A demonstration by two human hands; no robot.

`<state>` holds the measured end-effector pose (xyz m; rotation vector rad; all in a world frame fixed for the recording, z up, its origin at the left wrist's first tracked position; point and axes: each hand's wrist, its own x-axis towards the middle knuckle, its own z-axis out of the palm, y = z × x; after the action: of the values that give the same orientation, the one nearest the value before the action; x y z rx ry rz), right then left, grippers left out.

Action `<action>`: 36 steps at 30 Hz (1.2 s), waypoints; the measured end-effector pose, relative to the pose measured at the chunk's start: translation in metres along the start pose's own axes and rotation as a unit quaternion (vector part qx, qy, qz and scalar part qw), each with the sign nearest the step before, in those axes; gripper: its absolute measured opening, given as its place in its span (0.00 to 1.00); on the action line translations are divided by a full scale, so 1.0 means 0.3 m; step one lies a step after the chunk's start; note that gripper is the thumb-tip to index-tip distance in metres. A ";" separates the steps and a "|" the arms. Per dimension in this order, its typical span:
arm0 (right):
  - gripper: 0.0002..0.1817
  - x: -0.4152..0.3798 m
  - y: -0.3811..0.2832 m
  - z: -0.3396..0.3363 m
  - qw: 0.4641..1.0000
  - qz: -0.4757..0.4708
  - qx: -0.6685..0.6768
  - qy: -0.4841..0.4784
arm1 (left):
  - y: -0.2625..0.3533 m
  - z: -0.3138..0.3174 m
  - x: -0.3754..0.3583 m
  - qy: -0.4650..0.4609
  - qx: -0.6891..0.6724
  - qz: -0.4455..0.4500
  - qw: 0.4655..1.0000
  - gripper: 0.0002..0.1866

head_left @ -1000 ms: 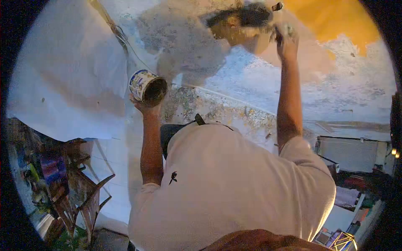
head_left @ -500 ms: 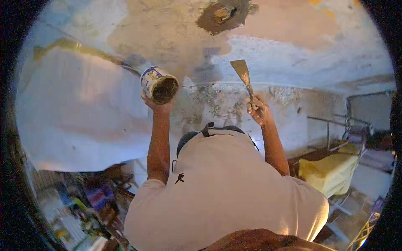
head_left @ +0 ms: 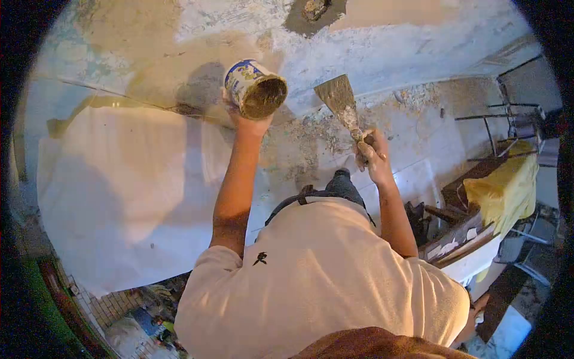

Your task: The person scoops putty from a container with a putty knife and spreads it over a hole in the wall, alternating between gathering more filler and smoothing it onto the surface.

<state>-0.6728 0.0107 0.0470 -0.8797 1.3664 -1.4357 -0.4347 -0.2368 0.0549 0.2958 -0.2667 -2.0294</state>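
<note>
My left hand grips a small tub, white with blue and yellow print, from below and behind. The tub is tipped so that its mouth faces me, and greyish-brown paste coats its inside. In my right hand is a putty knife, held by the handle with curled fingers. Its wide blade points up and to the left, smeared with the same brownish colour. Blade and tub are apart. Pale residue marks the fingers of my right hand.
A patchy plastered surface with a dark grey patch lies ahead. Crumbly debris runs below it. A white sheet spreads to the left. At right are a yellow cloth, wooden boards and a metal frame.
My view has shifted and turned. The tub now sits further right and higher, and the putty knife's blade is nearer to it and shows broader. My leg has come into sight.
</note>
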 end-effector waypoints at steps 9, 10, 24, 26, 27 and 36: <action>0.17 0.009 -0.124 0.128 0.986 -0.147 -0.049 0.068 | 0.004 0.173 0.022 0.001 0.008 -0.009 1.000 0.35; 0.18 0.023 -0.126 0.141 0.977 -0.184 -0.071 0.076 | 0.012 0.172 0.030 0.000 0.009 -0.009 1.000 0.35; 0.27 -0.067 -0.384 0.241 0.801 -0.408 -0.428 0.093 | 0.070 0.330 -0.107 0.023 0.054 0.025 0.998 0.38; 0.29 -0.068 -0.384 0.285 0.771 -0.362 -0.521 0.061 | 0.092 0.273 -0.065 0.020 0.028 0.007 0.999 0.39; 0.29 -0.053 -0.392 0.307 0.774 -0.356 -0.519 0.066 | 0.097 0.249 -0.044 -0.004 0.008 -0.002 1.000 0.39; 0.29 0.127 -0.380 0.431 0.697 -0.334 -0.630 0.079 | 0.083 0.205 0.039 -0.137 -0.042 -0.112 0.983 0.33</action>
<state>-0.5796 -0.0728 0.1716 -2.3643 2.3281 -0.8353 -0.4389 -0.2547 0.1197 -0.0090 -0.3282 -2.2997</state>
